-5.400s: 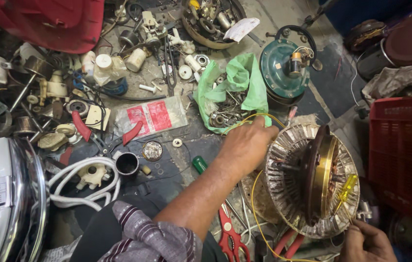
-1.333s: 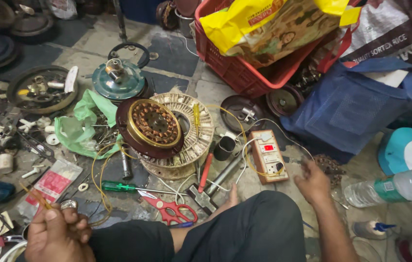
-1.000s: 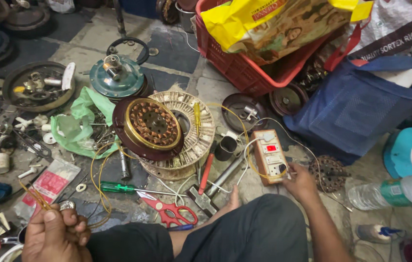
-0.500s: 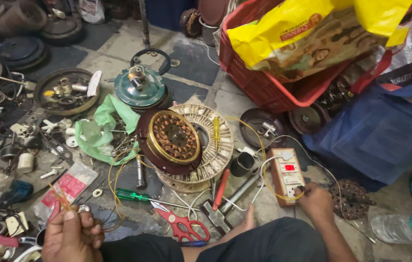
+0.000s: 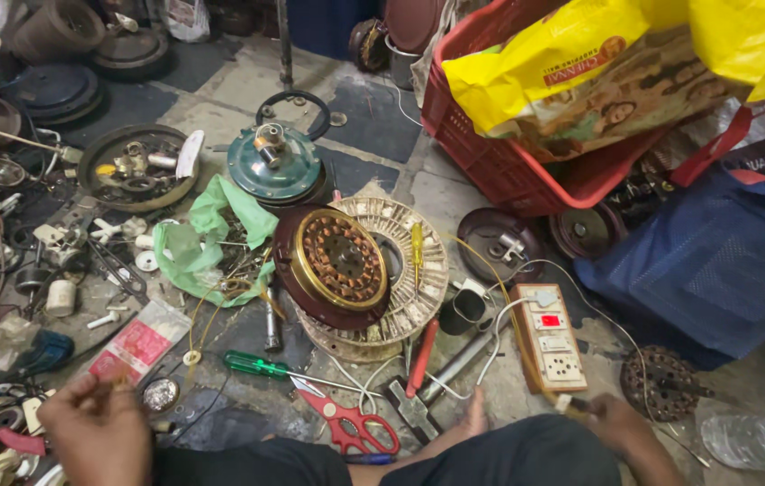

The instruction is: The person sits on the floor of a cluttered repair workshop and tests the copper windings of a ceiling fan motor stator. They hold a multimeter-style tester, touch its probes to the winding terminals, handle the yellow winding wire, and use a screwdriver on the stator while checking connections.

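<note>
two thin wires are pinched, one by the left hand (image 5: 94, 432) near left, one by the right hand (image 5: 612, 421) beside the switch board (image 5: 549, 335); a live contact could be touched, it is judged.

A repair workshop: fan motor windings (image 5: 342, 264), screwdriver (image 5: 261, 365) and parts litter the floor.

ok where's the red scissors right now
In the head view, the red scissors lie on the floor at bottom centre, between the green screwdriver and the person's knee.
</note>
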